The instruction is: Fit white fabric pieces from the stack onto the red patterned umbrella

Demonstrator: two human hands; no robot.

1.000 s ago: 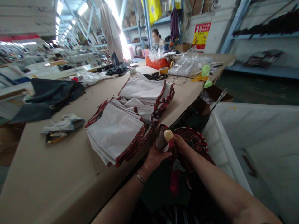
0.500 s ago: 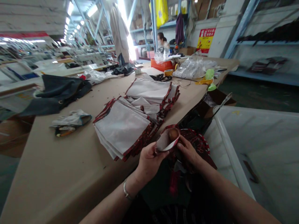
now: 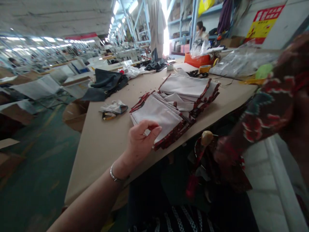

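My left hand [image 3: 142, 141] is curled, thumb and forefinger pinched close together, with nothing visible in it. It hovers over the near edge of a stack of white cloth pieces [image 3: 161, 112] with dark red patterned borders. At the right, a dark brown cloth piece with a red and white flower pattern [image 3: 263, 112] is lifted and blurred. My right hand [image 3: 299, 106] grips it at the frame's edge, its fingers mostly hidden in shadow. Below the table edge stands a rounded wooden knob [image 3: 207, 138], with dark red patterned cloth around it.
White work gloves [image 3: 114, 108] and dark grey fabric [image 3: 103, 85] lie on the table's left. Farther back are an orange bin [image 3: 199, 59], a tape roll [image 3: 204, 69] and clear plastic bags [image 3: 241, 61]. A white tub [image 3: 277, 170] stands at right. Another person [image 3: 201, 32] sits beyond.
My hands have parted from the cloth piece they held together. My right hand has swung up and right with the flowered cloth; my left has moved left. The view has turned left.
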